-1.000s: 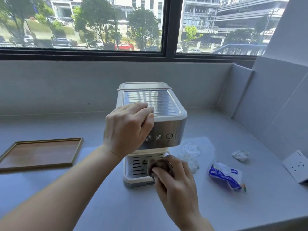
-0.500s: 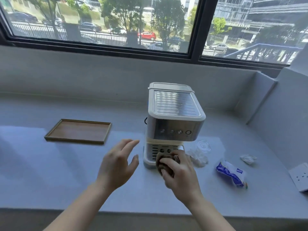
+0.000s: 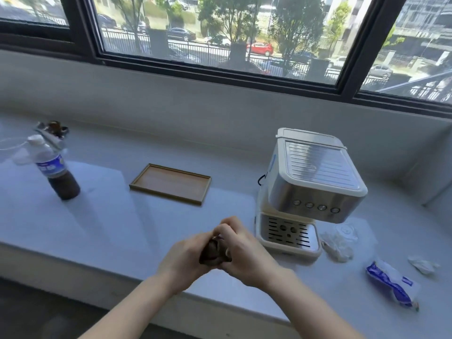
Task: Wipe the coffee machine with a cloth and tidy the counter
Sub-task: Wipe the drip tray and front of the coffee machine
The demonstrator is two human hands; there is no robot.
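The cream and steel coffee machine [image 3: 315, 182] stands on the pale counter [image 3: 117, 216] at the right. A small brown cloth [image 3: 212, 252] is bunched up between both hands, above the counter's front part and left of the machine's drip tray. My left hand [image 3: 183, 260] holds the cloth from the left. Pressed against it from the right, my right hand [image 3: 244, 250] grips the same cloth. Neither hand touches the machine.
A wooden tray [image 3: 171, 183] lies left of the machine. At far left stands a bottle [image 3: 55, 168] of dark liquid, with wrappers behind it. Crumpled clear plastic [image 3: 338, 243], a blue and white packet [image 3: 391, 285] and a crumpled tissue [image 3: 423, 265] lie right of the machine.
My left hand left the machine's top and joined my right hand on the cloth. My right hand drew the cloth off the drip tray, leftward. The view swung left, revealing the bottle.
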